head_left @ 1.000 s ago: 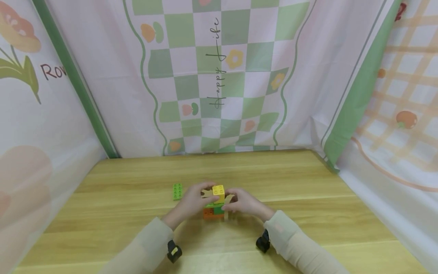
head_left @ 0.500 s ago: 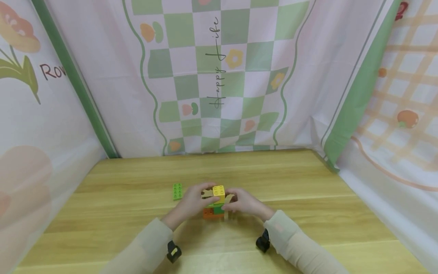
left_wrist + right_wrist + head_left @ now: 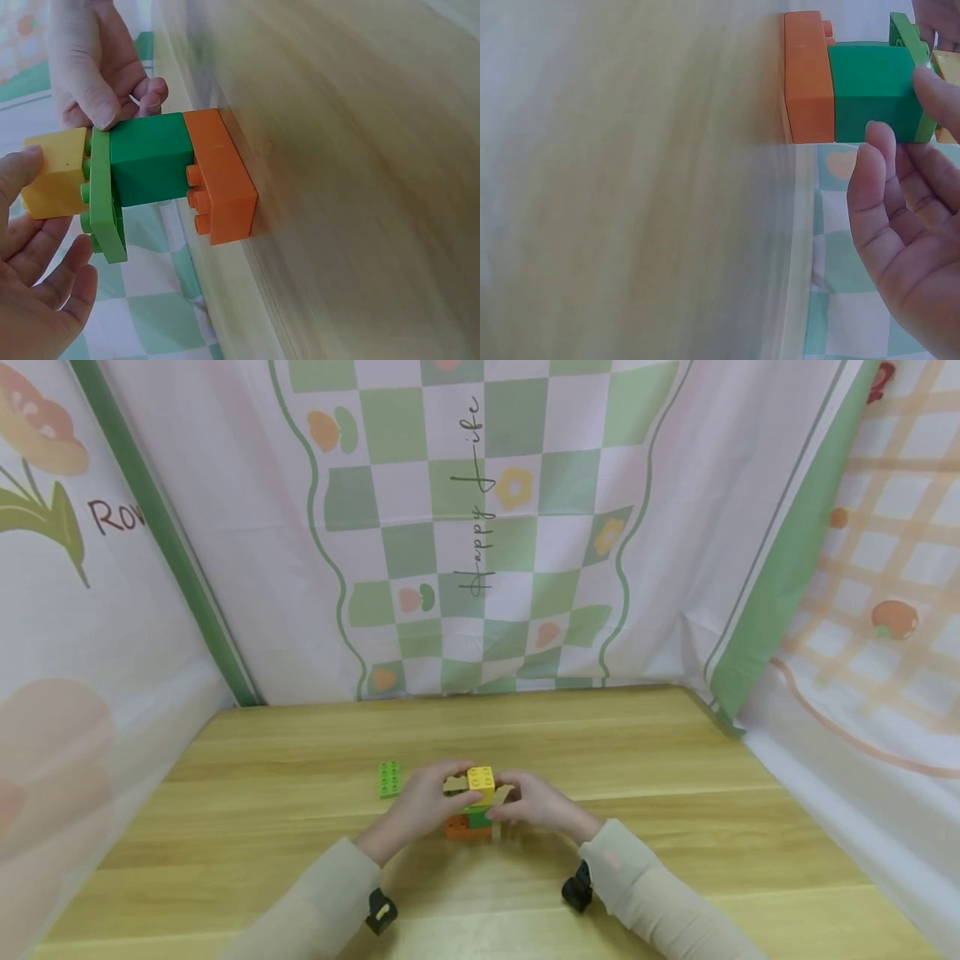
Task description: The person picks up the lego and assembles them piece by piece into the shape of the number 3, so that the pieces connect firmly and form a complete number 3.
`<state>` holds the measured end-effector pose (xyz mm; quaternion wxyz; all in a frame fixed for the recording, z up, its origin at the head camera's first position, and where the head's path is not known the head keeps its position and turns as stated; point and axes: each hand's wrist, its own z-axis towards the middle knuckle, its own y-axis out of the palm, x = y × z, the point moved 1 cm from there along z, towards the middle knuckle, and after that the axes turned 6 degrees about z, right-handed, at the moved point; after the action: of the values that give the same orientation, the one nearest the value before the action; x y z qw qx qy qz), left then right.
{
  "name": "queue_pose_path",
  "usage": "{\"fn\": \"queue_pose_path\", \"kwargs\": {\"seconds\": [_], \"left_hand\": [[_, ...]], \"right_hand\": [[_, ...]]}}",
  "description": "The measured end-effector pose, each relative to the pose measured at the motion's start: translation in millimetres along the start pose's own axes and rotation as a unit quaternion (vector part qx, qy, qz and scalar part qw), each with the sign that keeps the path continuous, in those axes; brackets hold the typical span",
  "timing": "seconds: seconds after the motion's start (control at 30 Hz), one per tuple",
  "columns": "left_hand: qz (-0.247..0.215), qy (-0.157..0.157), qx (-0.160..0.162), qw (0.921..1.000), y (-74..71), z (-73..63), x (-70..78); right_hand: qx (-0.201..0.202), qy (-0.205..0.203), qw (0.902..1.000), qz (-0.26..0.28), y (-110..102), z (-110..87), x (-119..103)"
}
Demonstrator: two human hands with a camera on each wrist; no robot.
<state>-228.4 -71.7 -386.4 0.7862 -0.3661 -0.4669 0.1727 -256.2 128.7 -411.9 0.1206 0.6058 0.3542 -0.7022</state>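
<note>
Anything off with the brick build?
Possibly the yellow block: in the left wrist view, studs show between it and the light green plate beneath, so it seems not fully seated. Nothing visible looks damaged.

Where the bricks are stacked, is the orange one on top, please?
No, the left wrist view shows the orange brick at the bottom, directly under the dark green brick.
</note>
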Motion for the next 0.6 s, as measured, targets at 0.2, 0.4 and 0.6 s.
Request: {"fn": "queue_pose_path", "kwargs": {"seconds": [0.2,0.4,0.6], "left_hand": [[0.057,0.032,0.012,0.9978,1.1,-0.1,-1.1],[0.087,0.038,0.015,0.9954,0.7,-0.6,0.0],[0.084,0.035,0.006,0.9958,-1.8,-0.7,2.4]], "right_hand": [[0.000,0.001,1.0000,-0.003,-0.4,1.1,2.2],[0.001,0.002,1.0000,-0.003,-0.8,1.8,4.0],[0.001,0.005,1.0000,0.001,-0.2,1.7,2.6]]}}
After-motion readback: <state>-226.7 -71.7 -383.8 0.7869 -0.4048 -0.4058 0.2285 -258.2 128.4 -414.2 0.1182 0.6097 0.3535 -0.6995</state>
